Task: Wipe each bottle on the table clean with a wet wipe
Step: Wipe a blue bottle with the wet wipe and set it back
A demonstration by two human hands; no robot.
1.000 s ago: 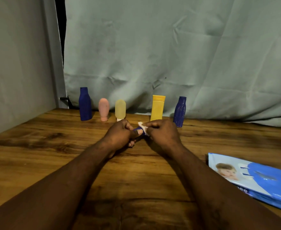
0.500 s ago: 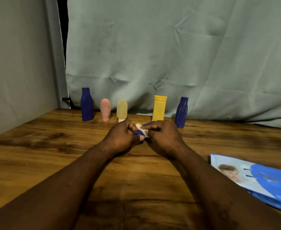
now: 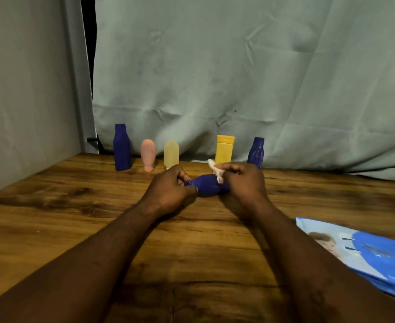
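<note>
Blue and small, the bottle in hand (image 3: pixel 207 188) is lying sideways between the two hands, low over the wooden table (image 3: pixel 52 206) and just in front of the back row; whether it is touching the wood I cannot tell. Its long axis is running left to right, with the narrow end pointing into the left hand (image 3: pixel 168 192); that hand is curling its fingers round the narrow end, probably to steady the bottle and leave the wide body bare for wiping. The right hand (image 3: pixel 243 183) is pinching a white wet wipe (image 3: pixel 216 170) against the body's upper right side, a loose corner sticking up; this looks like the wiping step under way.

Five others are standing upright along the curtain: a tall blue bottle (image 3: pixel 122 148), a pink bottle (image 3: pixel 148 153), a pale yellow bottle (image 3: pixel 171 153), a yellow tube (image 3: pixel 224 149) and a ribbed blue bottle (image 3: pixel 257 151); the wipes pack (image 3: pixel 366 252) is lying flat at the near right, likely kept within reach.
</note>
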